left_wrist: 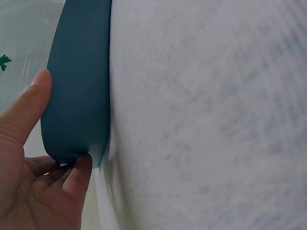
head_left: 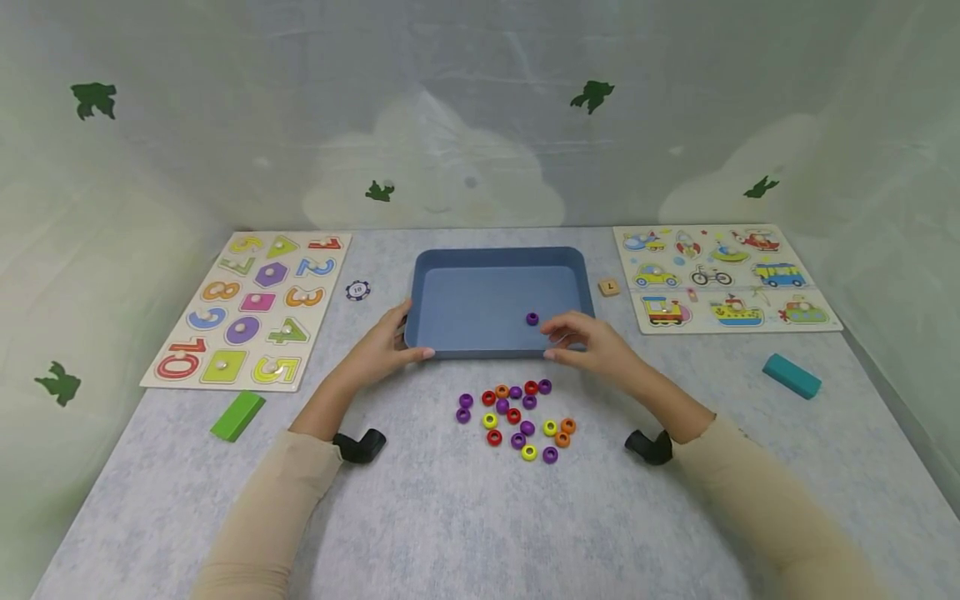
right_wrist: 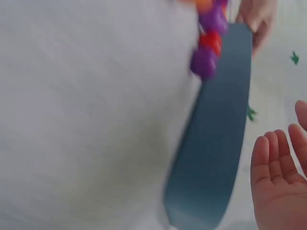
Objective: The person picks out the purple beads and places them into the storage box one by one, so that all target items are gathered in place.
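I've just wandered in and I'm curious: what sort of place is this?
Perhaps a play or learning corner, though I can't be sure: the number-and-shape puzzle, vehicle puzzle and colourful beads suggest it.

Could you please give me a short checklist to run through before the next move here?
1. Tray held: ok, left grip at its near left corner.
2. Right grip empty: ok, no bead shows between its fingers.
3. Purple bead inside the tray: ok, near the right grip's fingertips.
4. Purple bead settled: cannot tell from a still.
5. All beads in the tray: not ok, loose beads lie on the table in front.
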`<state>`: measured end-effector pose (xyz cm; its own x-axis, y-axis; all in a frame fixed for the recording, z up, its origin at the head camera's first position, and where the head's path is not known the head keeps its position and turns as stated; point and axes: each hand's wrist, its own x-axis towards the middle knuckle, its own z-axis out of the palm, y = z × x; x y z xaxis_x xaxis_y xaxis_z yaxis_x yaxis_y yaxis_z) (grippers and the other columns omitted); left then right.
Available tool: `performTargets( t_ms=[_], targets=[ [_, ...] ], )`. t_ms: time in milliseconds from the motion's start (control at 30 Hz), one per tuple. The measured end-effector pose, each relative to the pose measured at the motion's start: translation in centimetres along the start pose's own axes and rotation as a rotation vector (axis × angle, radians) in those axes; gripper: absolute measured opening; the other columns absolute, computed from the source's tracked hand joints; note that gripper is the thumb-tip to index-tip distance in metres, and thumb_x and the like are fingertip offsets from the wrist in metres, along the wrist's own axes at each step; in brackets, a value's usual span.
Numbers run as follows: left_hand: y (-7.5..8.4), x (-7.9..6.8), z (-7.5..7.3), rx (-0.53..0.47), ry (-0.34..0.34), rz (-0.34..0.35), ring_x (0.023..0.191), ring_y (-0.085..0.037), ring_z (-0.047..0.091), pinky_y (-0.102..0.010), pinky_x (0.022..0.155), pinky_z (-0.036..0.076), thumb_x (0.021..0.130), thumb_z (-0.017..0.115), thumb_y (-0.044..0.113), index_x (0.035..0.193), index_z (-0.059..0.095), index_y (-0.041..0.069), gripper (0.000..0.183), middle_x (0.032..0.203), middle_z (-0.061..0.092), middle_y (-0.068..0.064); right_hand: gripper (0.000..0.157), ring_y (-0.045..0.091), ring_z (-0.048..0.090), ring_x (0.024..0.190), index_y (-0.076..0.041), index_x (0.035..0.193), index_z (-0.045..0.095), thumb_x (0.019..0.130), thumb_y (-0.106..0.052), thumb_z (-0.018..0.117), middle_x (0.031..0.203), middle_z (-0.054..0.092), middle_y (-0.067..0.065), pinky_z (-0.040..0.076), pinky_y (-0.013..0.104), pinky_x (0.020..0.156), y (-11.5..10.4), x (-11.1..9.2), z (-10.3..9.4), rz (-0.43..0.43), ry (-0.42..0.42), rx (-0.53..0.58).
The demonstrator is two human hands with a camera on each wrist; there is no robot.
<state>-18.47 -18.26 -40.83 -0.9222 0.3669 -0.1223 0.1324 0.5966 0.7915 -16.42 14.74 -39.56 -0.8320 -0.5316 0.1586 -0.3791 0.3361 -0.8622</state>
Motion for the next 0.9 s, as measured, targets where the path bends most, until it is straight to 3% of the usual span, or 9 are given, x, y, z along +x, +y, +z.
performTargets(
  t_ms=[167,367,567,767,900],
  targets=[
    [-0.2,0.1,0.1,0.001,-0.005,-0.002,0.119,-0.030,0.019,-0.035,0.092,0.032,0.066,0.062,0.045,0.134,0.000,0.009,0.099,0.136,0.004,-0.015,0.033,0.018,0.051,0.083,-0.003,0.103,0.054,0.075,-0.018,0.061,0.099,0.054,0.009,0.045,0.027,0.073,0.9,-2.4,1.5,0.043,-0.058,-0.001],
    [-0.5,0.1,0.0,-0.010,-0.006,0.007,0.119,-0.031,0.019,-0.035,0.091,0.032,0.066,0.062,0.045,0.134,-0.001,0.011,0.099,0.135,0.003,-0.016,0.025,0.010,0.050,0.082,-0.013,0.100,0.058,0.075,-0.017,0.061,0.096,0.054,-0.005,0.045,0.024,0.071,2.0,-3.1,2.8,0.098,-0.091,-0.090],
    [-0.5,0.2,0.0,-0.017,-0.002,0.003,0.119,-0.030,0.018,-0.034,0.092,0.032,0.066,0.062,0.044,0.134,0.000,0.011,0.098,0.136,0.003,-0.015,0.018,0.006,0.049,0.076,-0.014,0.095,0.059,0.077,-0.013,0.059,0.089,0.054,-0.008,0.045,0.020,0.065,1.7,-2.8,3.2,0.090,-0.063,-0.200],
    [-0.5,0.3,0.0,-0.021,0.000,0.009,0.119,-0.030,0.018,-0.034,0.092,0.031,0.066,0.062,0.044,0.134,0.001,0.010,0.098,0.135,0.004,-0.015,0.019,0.006,0.051,0.077,-0.010,0.096,0.058,0.077,-0.012,0.058,0.089,0.053,-0.005,0.046,0.019,0.067,-0.4,-1.6,2.0,0.060,0.033,-0.146],
    [-0.5,0.2,0.1,-0.025,-0.001,0.012,0.120,-0.030,0.018,-0.034,0.092,0.031,0.066,0.063,0.043,0.134,0.001,0.010,0.098,0.136,0.004,-0.015,0.020,0.008,0.052,0.080,-0.009,0.097,0.057,0.078,-0.016,0.056,0.091,0.053,-0.002,0.046,0.021,0.070,-0.5,0.2,0.9,0.039,0.097,-0.154]
  ],
)
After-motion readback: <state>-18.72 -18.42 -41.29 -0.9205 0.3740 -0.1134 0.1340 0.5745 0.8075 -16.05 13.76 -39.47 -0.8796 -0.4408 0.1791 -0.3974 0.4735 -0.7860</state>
